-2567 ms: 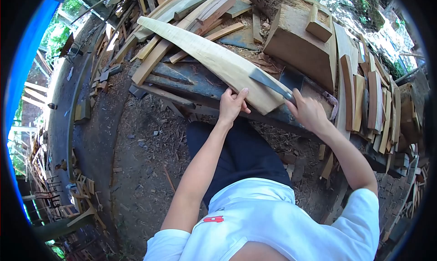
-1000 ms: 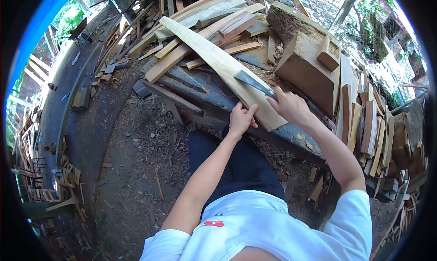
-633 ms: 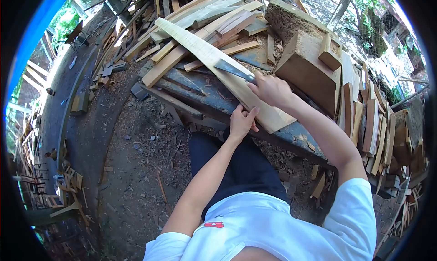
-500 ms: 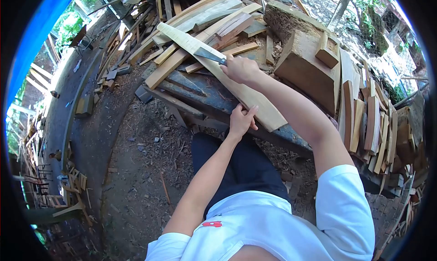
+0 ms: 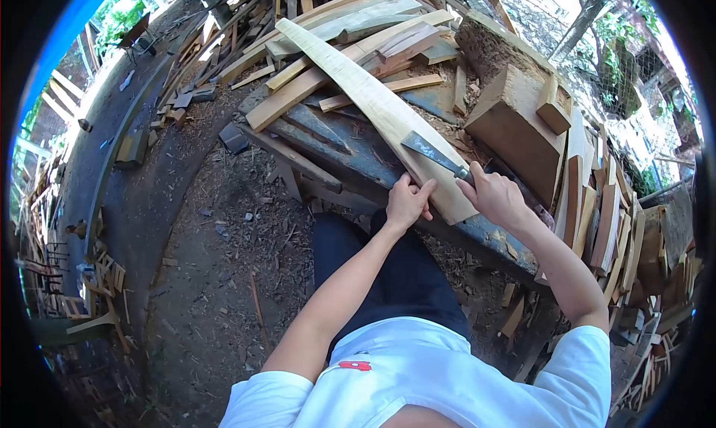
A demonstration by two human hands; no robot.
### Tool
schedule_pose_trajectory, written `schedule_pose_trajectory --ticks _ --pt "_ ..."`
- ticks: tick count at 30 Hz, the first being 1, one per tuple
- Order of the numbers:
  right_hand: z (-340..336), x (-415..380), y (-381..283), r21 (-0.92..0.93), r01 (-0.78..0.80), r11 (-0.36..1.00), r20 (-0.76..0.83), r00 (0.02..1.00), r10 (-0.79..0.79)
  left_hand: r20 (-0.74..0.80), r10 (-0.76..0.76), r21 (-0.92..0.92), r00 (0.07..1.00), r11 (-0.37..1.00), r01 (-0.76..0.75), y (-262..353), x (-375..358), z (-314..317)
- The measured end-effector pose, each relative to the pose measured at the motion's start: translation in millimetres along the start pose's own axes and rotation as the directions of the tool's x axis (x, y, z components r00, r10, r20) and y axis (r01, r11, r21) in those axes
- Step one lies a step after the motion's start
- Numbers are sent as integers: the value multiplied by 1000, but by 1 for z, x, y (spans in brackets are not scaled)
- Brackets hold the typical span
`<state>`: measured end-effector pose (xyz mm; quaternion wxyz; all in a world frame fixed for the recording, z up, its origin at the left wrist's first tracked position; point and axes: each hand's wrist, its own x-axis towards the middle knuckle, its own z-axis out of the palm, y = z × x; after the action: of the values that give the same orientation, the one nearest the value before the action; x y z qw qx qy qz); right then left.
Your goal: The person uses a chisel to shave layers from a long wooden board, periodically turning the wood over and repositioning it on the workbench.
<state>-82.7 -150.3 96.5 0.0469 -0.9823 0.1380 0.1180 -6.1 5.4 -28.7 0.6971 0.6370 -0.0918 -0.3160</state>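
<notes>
A long pale board (image 5: 373, 96), narrow at its far end and wide at its near end, lies slanted over a dark bench (image 5: 321, 141). My left hand (image 5: 409, 203) grips the near left edge of the board, thumb on top. My right hand (image 5: 498, 197) is closed round the dark handle of a knife-like tool. The flat metal blade (image 5: 432, 152) of this tool lies over the wide part of the board, pointing away to the left. Whether the blade touches the wood I cannot tell.
Wood pieces (image 5: 298, 92) are stacked under and beyond the board. A big wooden block (image 5: 514, 115) with a small block (image 5: 554, 104) on it stands at the right. Upright offcuts (image 5: 604, 212) line the right side. Chips litter the ground (image 5: 216, 279).
My right hand has drawn the tool back along the board, from its middle to its near, wide end. My left hand still grips the edge. The view has shifted slightly.
</notes>
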Motion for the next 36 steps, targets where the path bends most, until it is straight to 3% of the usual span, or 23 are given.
schedule_pose_trajectory --ticks 2,8,11,12,19,23,27,30,33,36 --pt "-5 5 2 -97 54 994 -83 995 -62 -7 12 -6 1000 1000 -12 2 0 1" --pt "-8 11 9 -127 131 983 -81 987 -142 -22 5 -36 1000 999 -6 3 0 3" --pt "23 2 12 -49 106 993 -138 984 -112 -39 13 -21 999 1000 -13 -1 2 3" --pt "25 -5 13 -42 124 991 -138 982 -129 -26 41 -95 999 995 -43 -7 3 2" --pt "25 -36 31 -15 26 1000 -48 998 -26 -19 29 7 999 1000 -29 3 -1 1" --pt "15 27 -8 -8 63 998 -164 984 -64 -2 19 -7 1000 1000 -19 7 -2 -1" --pt "-9 123 -68 35 140 990 -140 981 -133 -12 -15 -12 1000 1000 15 8 -1 -1" --pt "-14 153 -94 85 143 986 -130 983 -132 -32 -24 8 999 1000 24 8 0 -1" --pt "-4 141 -86 117 169 979 -191 971 -145 -30 -15 -9 999 1000 15 6 -1 2" --pt "7 82 -54 56 118 991 -122 986 -111 -35 0 -24 999 1000 -1 3 0 1"
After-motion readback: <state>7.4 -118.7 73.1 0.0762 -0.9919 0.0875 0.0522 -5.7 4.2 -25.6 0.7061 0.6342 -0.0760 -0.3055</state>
